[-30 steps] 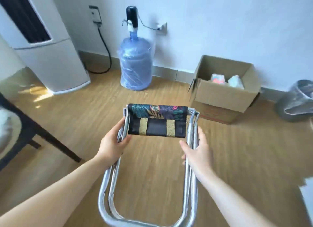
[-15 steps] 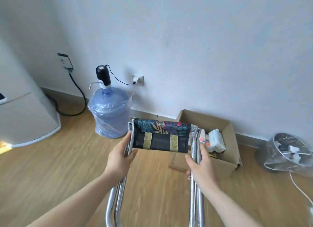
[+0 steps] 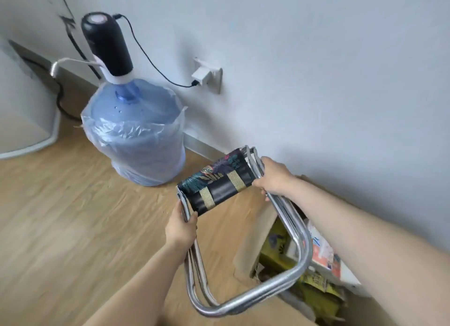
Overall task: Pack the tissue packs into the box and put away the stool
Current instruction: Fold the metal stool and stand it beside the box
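Now both hands are closed on the folded stool, which is carried off the floor with its rolled fabric seat uppermost and its chrome tube legs hanging down toward the person. Left hand wraps the paired tubes at the near end of the seat, fingers curled round the metal just below the fabric. Right hand grips the tubes at the far end of the seat, close to the wall, so the seat runs tilted from the left hand up to the right. Its fabric shows a dark leafy print on top and black with two gold webbing straps on the side facing the camera.

Below the right forearm stands the cardboard box, open at the top, with its near wall just right of the stool's legs; the bottom loop of the frame hangs over its opening. Inside, under the tubes, lie tissue packs, white and orange, over yellow-green packaging that is blurred.

Beyond and left of the left hand, a blue water jug in a clear plastic bag stands on the wooden floor against the wall, topped by a black pump whose cable runs to a charger in the wall socket.
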